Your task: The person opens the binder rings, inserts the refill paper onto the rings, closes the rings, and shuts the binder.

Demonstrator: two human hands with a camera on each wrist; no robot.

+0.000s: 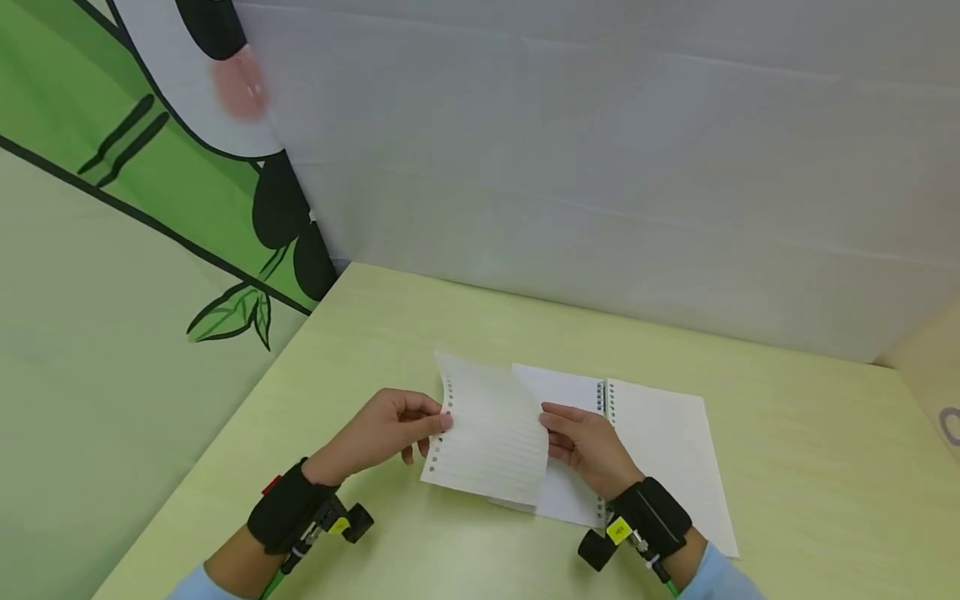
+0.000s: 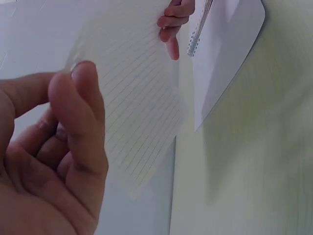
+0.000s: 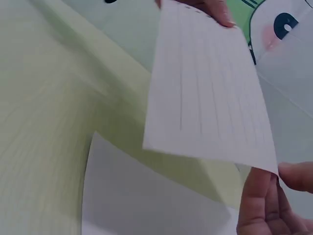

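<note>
Holding loose sheet (image 1: 487, 433) up off table (image 1: 810, 467), in gap betw. two grips, w/ lower left edge nearer L grip. Pinching punched edge w/ L hand (image 1: 393, 429): closed down to paper thickness betw. thumb & fingertip, w/ remaining fingers curled in toward palm. Pinching opp. edge w/ R hand (image 1: 591, 450): likewise closed to paper thickness, w/ thumb on one face & fingers on other. Reaching in from near side w/ both forearms, angled toward each other. Wearing black wrist straps (image 1: 292, 504) just behind each hand, w/ small black cams (image 1: 358, 522) fitted; lt-blue sleeves (image 1: 723, 575) farther back.

Re sheet: white, w/ faint parallel ruling running from L grip toward R grip; w/ single row of small round holes along edge at L grip. Slightly bowed betw. grips, not pulled taut; curved at far corner beyond L grip. Partly overlapping, seen from head, ring-bound notebook (image 1: 667, 467), spread flat on table beneath & to right of R grip. White on both sides of binding (image 1: 603, 400); passing partly under R hand. Can't tell from head whether ruled.
</note>
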